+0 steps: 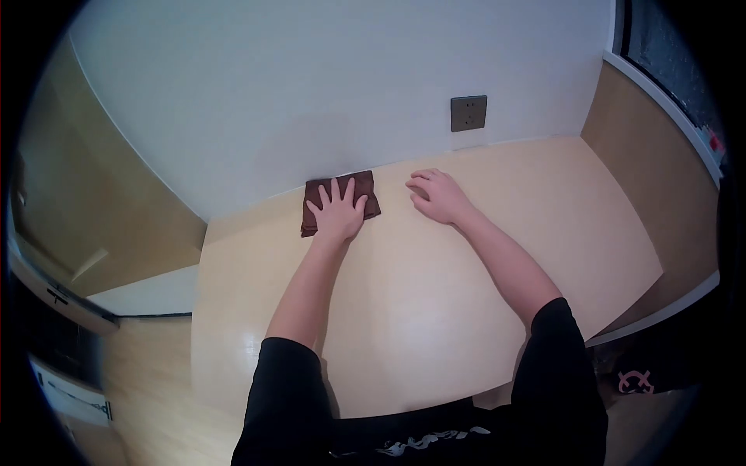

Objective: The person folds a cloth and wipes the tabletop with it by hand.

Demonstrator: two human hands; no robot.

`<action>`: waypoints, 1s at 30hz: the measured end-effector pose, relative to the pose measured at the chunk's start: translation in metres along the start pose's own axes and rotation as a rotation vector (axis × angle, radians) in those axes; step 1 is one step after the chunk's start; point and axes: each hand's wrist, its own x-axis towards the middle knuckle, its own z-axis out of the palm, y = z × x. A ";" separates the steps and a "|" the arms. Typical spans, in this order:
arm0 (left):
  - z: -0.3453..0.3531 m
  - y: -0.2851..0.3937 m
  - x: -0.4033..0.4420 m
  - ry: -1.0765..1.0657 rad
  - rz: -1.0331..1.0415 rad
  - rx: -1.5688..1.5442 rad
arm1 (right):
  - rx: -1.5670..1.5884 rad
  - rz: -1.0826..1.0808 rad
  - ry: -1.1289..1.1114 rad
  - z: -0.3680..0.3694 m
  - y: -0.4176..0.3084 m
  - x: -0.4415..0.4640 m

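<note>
A folded dark brown cloth (363,186) lies on the light wooden table (420,311), close to the wall at the table's back edge. My left hand (339,215) rests flat on the cloth with its fingers spread. To the right of the cloth and apart from it, my right hand (440,196) is over the table with its fingers loosely curved and slightly apart, holding nothing that shows.
The white wall (233,101) rises behind the table and bears a dark socket (468,113). A wooden panel (645,147) stands along the right side, below a window (664,58). At the lower right is a dark item with a pink mark (636,381).
</note>
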 end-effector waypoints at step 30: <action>-0.045 -0.042 -0.367 0.009 0.099 -0.109 | -0.270 0.037 -0.441 -0.015 -0.014 0.000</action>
